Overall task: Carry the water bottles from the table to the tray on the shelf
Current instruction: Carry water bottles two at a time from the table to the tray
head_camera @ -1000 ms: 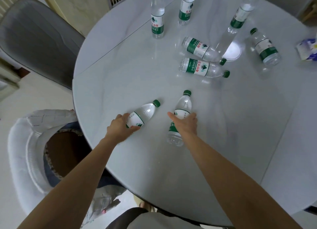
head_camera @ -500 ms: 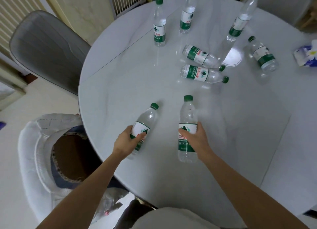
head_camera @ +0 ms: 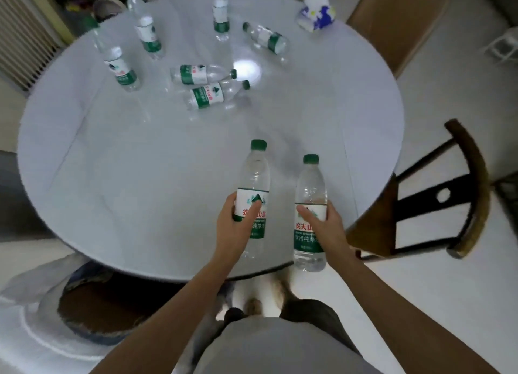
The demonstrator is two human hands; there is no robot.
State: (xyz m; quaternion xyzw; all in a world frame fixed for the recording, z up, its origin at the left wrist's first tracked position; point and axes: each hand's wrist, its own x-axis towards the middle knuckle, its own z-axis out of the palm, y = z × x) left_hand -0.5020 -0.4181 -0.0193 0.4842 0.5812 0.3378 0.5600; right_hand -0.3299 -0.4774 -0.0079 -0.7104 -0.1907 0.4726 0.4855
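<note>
My left hand (head_camera: pixel 235 228) grips a clear water bottle (head_camera: pixel 254 183) with a green cap and green-and-white label, held upright above the near edge of the round white table (head_camera: pixel 112 163). Beside it, my right hand (head_camera: pixel 326 226) grips a second bottle (head_camera: pixel 309 186) of the same kind, also upright. Several more bottles remain on the far half of the table: three stand upright (head_camera: pixel 120 68) (head_camera: pixel 147 33) (head_camera: pixel 221 17) and three lie on their sides (head_camera: pixel 196 74) (head_camera: pixel 208 96) (head_camera: pixel 267 38). The tray and shelf are out of view.
A crumpled white-and-blue packet (head_camera: pixel 316 16) lies at the table's far right edge. A dark wooden chair (head_camera: pixel 437 197) stands at the right, a white cushioned seat (head_camera: pixel 42 303) at the lower left, and a tan board (head_camera: pixel 392 23) at the upper right.
Both hands have lifted their bottles off the table and drawn them toward me. The view has swung to the right, so the table now sits to the left.
</note>
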